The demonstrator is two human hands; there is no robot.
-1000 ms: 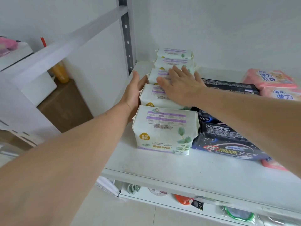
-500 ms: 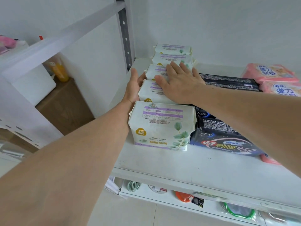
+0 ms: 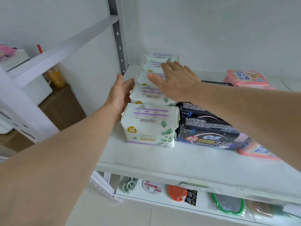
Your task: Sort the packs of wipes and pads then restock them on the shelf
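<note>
Several white pad packs with purple bands and green leaves stand in a row running back along the left of the white shelf; the front pack faces me. My left hand lies flat against the left side of the row, fingers straight, by the second pack. My right hand hovers with straight fingers spread just above the middle packs, holding nothing. Dark blue pad packs lie right of the row, and pink packs sit at the far right.
A grey perforated upright stands at the shelf's back left corner. Another pink pack lies near the right front. A lower shelf holds small items. A brown box and an orange bottle are off to the left.
My right hand has lifted off the tops of the packs and moved a little farther back. The left hand stays against the row's left side.
</note>
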